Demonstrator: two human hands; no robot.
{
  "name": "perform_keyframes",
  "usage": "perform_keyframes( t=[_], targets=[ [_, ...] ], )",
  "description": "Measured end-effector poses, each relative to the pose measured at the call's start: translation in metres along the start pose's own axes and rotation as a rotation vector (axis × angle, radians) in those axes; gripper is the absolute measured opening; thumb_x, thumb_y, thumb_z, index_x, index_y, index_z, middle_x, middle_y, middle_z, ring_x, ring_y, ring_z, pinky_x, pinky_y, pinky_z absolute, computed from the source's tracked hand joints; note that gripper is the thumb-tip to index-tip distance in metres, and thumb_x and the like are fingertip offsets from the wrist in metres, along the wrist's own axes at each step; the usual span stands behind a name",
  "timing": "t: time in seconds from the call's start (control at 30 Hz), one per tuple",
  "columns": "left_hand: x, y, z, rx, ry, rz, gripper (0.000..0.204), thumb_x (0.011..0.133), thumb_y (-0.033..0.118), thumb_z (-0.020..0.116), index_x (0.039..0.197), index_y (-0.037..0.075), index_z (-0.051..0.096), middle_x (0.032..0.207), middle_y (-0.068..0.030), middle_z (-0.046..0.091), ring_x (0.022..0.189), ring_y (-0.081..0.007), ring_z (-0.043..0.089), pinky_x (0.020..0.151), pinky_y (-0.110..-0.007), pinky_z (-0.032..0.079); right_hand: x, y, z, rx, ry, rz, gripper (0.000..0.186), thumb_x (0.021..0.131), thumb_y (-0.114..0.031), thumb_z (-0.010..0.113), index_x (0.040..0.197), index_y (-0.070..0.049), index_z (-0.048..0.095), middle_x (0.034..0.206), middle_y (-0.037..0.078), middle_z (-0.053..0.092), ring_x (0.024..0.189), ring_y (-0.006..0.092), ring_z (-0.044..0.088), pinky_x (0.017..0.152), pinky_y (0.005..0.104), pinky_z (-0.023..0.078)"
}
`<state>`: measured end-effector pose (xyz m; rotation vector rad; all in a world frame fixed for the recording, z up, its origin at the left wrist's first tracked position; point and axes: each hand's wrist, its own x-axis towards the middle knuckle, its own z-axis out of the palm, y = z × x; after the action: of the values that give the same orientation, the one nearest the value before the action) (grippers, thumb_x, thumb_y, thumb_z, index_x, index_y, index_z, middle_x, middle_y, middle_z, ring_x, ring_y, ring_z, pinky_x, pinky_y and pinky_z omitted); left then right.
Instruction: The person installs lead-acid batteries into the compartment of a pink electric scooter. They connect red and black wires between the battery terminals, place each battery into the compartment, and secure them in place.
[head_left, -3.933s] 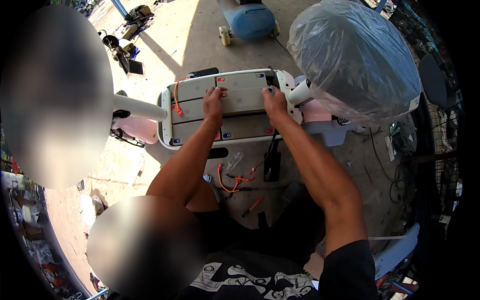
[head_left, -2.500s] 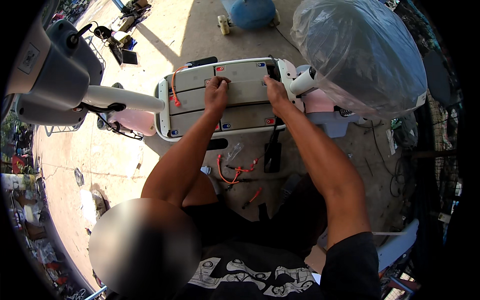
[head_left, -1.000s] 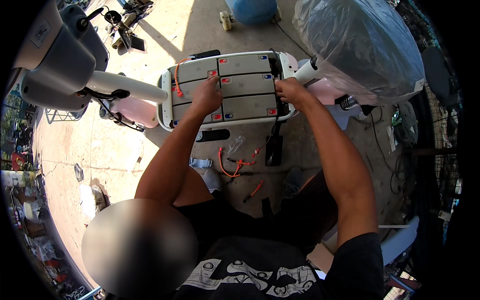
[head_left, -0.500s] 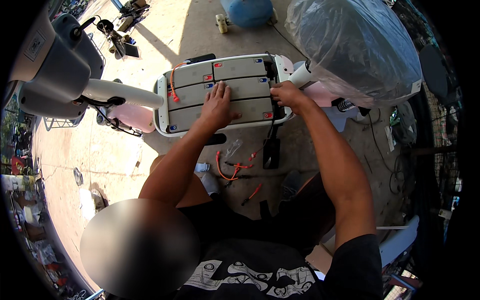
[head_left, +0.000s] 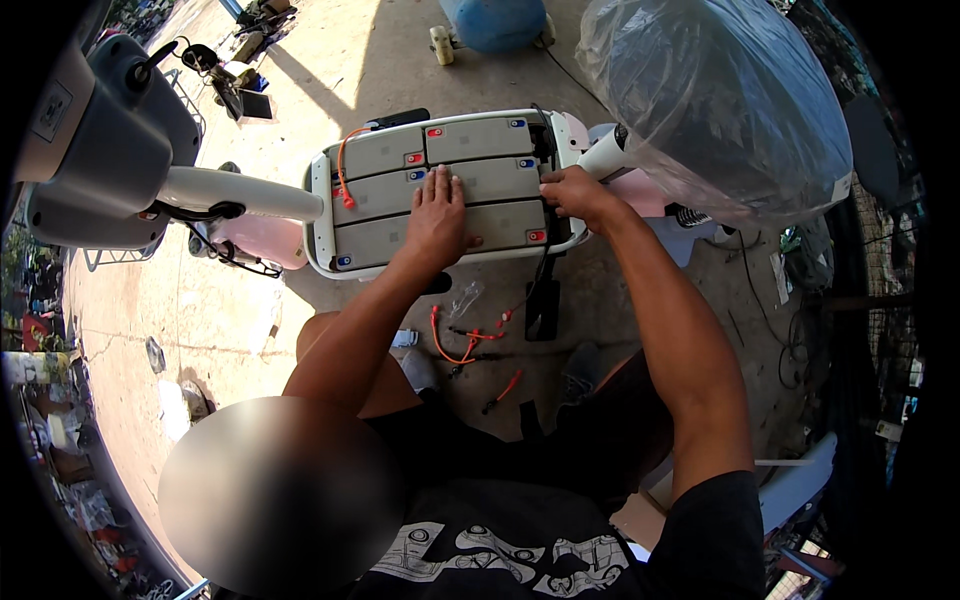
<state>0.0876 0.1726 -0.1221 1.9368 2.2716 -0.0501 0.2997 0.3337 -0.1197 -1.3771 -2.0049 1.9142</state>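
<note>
Several grey battery blocks (head_left: 480,135) with red and blue terminals lie side by side in the white frame (head_left: 323,215) of an electric scooter. Across the middle blocks my left hand (head_left: 438,220) rests palm down, its fingers stretched out. My right hand (head_left: 580,197) is at the right end of the blocks, with fingers bent together beside the gap there. What its fingertips grip, if anything, is hidden. A black cable (head_left: 541,268) runs down from that end. An orange lead (head_left: 342,165) lies over the left blocks.
On the ground between my feet are loose orange leads (head_left: 462,358) and a clear plastic scrap (head_left: 466,297). The plastic-wrapped seat (head_left: 710,110) rises at the right. The scooter's grey front part (head_left: 110,150) stands at the left. A blue tank (head_left: 495,25) is at the far side.
My left hand has shifted very slightly and stays flat on the blocks. My right hand keeps almost the same place at the right end.
</note>
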Motion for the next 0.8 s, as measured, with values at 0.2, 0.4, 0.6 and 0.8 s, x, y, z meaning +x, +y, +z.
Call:
perform_keyframes(
  t=[0.2, 0.4, 0.6, 0.8],
  targets=[
    [0.000, 0.000, -0.001, 0.005, 0.001, 0.009, 0.112, 0.077, 0.048, 0.085, 0.157, -0.006, 0.029, 0.166, -0.0300, 0.022, 0.156, -0.0414, 0.022, 0.125, -0.049, 0.023, 0.002, 0.003, -0.001, 0.012, -0.028, -0.004, 0.026, 0.099, -0.017, 0.059, 0.116, -0.002, 0.070, 0.082, -0.007, 0.056, 0.075, 0.0064, 0.050, 0.070, 0.0279, 0.042],
    [0.000, 0.000, -0.001, -0.002, 0.005, 0.004, 0.111, 0.077, 0.047, 0.086, 0.157, -0.006, 0.029, 0.166, -0.0302, 0.021, 0.156, -0.0415, 0.021, 0.125, -0.049, 0.023, -0.004, -0.002, 0.005, -0.014, 0.010, -0.002, 0.024, 0.099, -0.018, 0.058, 0.113, -0.004, 0.071, 0.080, -0.007, 0.055, 0.072, 0.0061, 0.047, 0.069, 0.0270, 0.040],
    [0.001, 0.001, 0.000, -0.016, 0.003, -0.016, 0.111, 0.076, 0.047, 0.086, 0.157, -0.004, 0.030, 0.166, -0.0282, 0.021, 0.156, -0.0400, 0.021, 0.125, -0.048, 0.023, -0.005, -0.001, 0.005, -0.085, 0.029, -0.036, 0.025, 0.099, -0.018, 0.059, 0.114, -0.001, 0.070, 0.079, -0.006, 0.054, 0.071, 0.0062, 0.046, 0.065, 0.0259, 0.039],
    [0.002, -0.002, 0.002, -0.028, 0.000, -0.022, 0.112, 0.075, 0.047, 0.087, 0.158, -0.002, 0.030, 0.167, -0.0270, 0.021, 0.157, -0.0390, 0.020, 0.125, -0.048, 0.023, -0.008, 0.001, 0.001, -0.064, -0.014, -0.061, 0.024, 0.099, -0.016, 0.058, 0.111, 0.002, 0.070, 0.077, -0.006, 0.052, 0.067, 0.0062, 0.045, 0.061, 0.0256, 0.038]
  ],
)
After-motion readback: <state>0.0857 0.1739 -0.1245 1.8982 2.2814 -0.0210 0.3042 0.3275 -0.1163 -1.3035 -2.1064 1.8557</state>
